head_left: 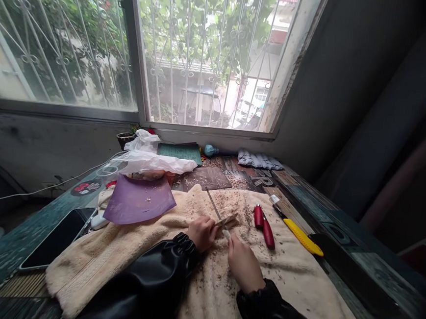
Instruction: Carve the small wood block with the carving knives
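Observation:
My left hand (203, 232) is closed on a small piece of wood (231, 222) above the beige towel. In my right hand (243, 262) is the pale handle of a long, thin file (214, 205). The file's blade points away from me and crosses the wood, apparently touching it. Wood shavings lie all around on the towel (298, 294). Just right of my hands rest two red-handled tools (264, 227), their working ends hard to make out. Farther right is a tool with a yellow handle (303, 237).
A purple sheet (139, 203) lies on the towel's left part, with a phone (59, 236) nearby. Toward the window are a white plastic bag (154, 162), a green sheet (180, 153) and a grey padded bundle (259, 159). A long black object (355, 274) lies along the right.

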Motion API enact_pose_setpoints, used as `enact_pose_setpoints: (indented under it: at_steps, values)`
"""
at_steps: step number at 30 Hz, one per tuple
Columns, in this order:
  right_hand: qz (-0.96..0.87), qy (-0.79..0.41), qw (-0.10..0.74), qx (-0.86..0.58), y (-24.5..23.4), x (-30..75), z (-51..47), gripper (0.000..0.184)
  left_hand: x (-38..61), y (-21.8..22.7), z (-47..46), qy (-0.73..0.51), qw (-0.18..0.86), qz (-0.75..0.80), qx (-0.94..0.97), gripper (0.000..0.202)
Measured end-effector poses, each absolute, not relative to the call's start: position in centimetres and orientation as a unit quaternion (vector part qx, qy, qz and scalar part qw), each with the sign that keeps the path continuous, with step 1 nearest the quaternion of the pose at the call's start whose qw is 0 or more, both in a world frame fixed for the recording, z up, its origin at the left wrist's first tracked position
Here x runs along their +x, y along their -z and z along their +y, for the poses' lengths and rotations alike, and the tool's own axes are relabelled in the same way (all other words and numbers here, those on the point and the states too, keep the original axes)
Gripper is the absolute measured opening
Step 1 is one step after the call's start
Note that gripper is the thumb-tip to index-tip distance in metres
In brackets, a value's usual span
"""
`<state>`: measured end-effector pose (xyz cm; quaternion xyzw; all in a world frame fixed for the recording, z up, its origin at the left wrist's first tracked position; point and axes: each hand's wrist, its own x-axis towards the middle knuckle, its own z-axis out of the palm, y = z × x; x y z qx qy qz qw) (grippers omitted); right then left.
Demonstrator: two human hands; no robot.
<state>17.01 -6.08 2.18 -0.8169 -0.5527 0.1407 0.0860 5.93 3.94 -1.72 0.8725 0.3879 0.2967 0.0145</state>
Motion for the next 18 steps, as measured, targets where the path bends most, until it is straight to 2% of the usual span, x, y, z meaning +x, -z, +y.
enact_pose_setpoints:
  at_steps: [3,7,18]
  values:
    - [-0.558,-0.156,0.093,-0.810,-1.3,17.8,-8.8,0.031,5.8,1.7,4.4,-0.302,0.023,0.416,0.857,0.025]
    - [-0.552,-0.161,0.105,-0.811,-0.9,18.5,-10.7,0.031,5.5,1.8,4.7,-0.299,0.030,0.362,0.882,0.025]
    - [-0.558,-0.121,0.081,-0.817,-2.8,17.4,-5.9,0.033,5.3,1.5,4.7,-0.297,0.038,0.327,0.896,0.027]
